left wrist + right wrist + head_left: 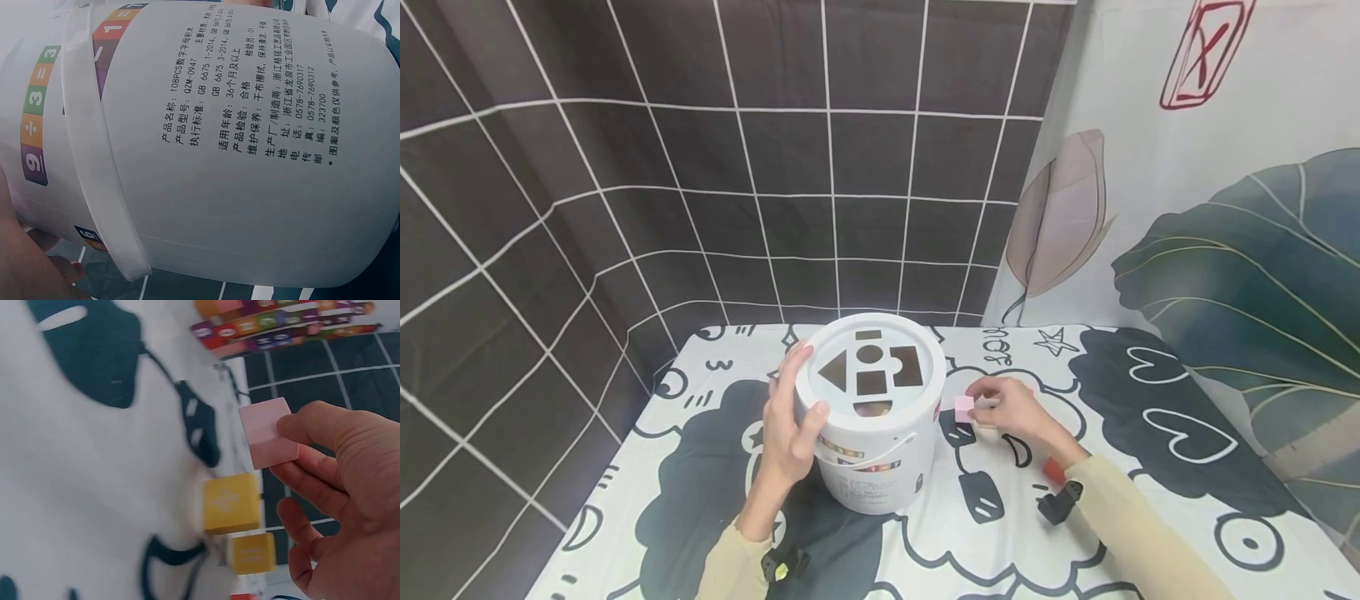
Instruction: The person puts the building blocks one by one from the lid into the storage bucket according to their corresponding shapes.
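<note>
A white lidded bucket (880, 467) stands upright in the head view, with shaped holes in its lid (917, 333). My left hand (787, 425) rests against the bucket's left side, thumb and fingers spread and fairly straight along the lid's rim. In the left wrist view, printed text and a white carrying handle (103, 169) show on the bucket's wall. Just right of the bucket, my right hand (1011, 406) pinches a pink block (269, 431) between thumb and fingers. Beyond the block in the right wrist view are two yellow blocks, one larger (231, 503) and one smaller (253, 553).
A red block (1054, 471) lies beneath the right forearm, partly hidden. Black-and-white patterned cloth (940, 517) covers the table. Dark gridded cloth (775, 217) hangs behind it, with a leaf-printed curtain (1225, 275) at the right.
</note>
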Demonstrator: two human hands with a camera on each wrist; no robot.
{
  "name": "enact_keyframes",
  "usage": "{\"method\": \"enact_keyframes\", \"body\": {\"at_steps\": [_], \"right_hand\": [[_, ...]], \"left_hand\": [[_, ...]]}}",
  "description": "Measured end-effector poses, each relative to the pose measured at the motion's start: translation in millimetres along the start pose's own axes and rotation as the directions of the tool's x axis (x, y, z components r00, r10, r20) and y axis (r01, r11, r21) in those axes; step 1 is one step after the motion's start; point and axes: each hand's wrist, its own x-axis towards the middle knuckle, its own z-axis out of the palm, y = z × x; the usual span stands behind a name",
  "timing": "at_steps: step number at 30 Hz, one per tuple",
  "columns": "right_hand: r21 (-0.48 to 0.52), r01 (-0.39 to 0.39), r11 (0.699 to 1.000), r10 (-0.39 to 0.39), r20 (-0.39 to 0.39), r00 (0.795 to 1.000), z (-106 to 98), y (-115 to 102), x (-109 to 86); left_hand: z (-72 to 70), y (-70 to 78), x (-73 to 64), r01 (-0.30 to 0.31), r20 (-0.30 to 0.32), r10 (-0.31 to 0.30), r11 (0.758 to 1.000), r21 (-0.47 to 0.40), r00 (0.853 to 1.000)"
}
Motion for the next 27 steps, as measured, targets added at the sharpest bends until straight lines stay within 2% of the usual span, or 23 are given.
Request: {"method": "enact_keyframes", "body": {"at_steps": [6, 11, 16, 21, 27], "right_hand": [[0.04, -0.016, 0.999, 0.019, -0.068, 0.998, -25, -13, 0.1], [0.036, 0.022, 0.999, -0.016, -0.153, 0.988, -49, -30, -1.0], [0.049, 0.043, 0.998, -0.033, -0.2, 0.979, -71, -51, -3.5], [0.059, 0.045, 0.997, -0.031, -0.221, 0.975, -82, -68, -3.5], [0.06, 0.088, 0.994, -0.07, -0.249, 0.966, -86, -84, -3.3]], "left_hand": [[0.1, 0.0, -0.4, 0.001, -0.001, -0.001, 1.0, 0.001, 1.0], [0.0, 0.1, -0.4, 0.001, -0.002, -0.001, 1.0, 0.004, 1.0], [-0.4, 0.4, 0.7, 0.006, 0.001, -0.006, 1.0, 0.008, 1.0], [-0.8, 0.8, 1.7, 0.015, 0.003, -0.015, 1.0, 0.013, 1.0], [-0.4, 1.3, -0.2, 0.014, 0.004, -0.014, 1.0, 0.008, 1.0]]}}
